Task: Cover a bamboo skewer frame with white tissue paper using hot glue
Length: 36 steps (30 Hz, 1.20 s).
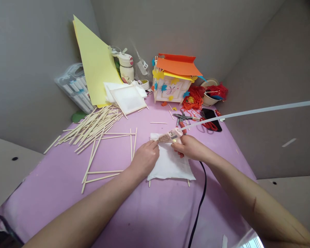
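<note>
Head view: hands inside tabletop edges

Black cord right of hands, wooden sticks left

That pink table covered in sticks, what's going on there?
A person's right hand holds a pink hot glue gun above a white sheet, while the left hand presses that sheet, which lies over thin wooden sticks. More loose sticks lie nearby, and a little stick house with an orange roof stands further back.
</note>
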Tool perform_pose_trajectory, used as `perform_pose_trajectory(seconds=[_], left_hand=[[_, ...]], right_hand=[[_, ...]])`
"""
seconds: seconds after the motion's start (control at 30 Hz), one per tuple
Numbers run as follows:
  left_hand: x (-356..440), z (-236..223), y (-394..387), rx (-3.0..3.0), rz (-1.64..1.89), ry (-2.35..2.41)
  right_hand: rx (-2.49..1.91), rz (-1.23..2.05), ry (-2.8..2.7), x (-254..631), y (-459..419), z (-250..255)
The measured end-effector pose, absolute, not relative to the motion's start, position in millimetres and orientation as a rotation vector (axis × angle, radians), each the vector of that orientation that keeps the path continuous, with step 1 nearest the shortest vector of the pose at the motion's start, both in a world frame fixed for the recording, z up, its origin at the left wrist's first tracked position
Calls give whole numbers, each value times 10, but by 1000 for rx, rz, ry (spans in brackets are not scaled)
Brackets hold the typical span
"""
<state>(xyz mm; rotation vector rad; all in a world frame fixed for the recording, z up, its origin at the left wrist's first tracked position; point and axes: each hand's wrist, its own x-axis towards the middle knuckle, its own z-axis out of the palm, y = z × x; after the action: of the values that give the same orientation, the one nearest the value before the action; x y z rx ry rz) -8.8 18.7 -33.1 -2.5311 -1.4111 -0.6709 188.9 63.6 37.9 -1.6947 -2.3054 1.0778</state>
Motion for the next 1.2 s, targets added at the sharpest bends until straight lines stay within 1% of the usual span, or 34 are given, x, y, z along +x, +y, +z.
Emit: perform_pose_trajectory(seconds=[0.43,0.7,0.83,1.2], left_hand=[[-83,-321,165,-2559,-575,-1409],[-79,-327,159,-2528,-619,-1416],[-81,-334,160,-2524,-641,-1424],[-82,-307,152,-2555,-629,-1449]], right_hand=[[-1699,1062,-2319,1879,653,361],[-1675,1032,-2344,1902,635,389],[-1734,1025,-2337,1892,627,420],[-1749,1028,-2327,1989,612,444]])
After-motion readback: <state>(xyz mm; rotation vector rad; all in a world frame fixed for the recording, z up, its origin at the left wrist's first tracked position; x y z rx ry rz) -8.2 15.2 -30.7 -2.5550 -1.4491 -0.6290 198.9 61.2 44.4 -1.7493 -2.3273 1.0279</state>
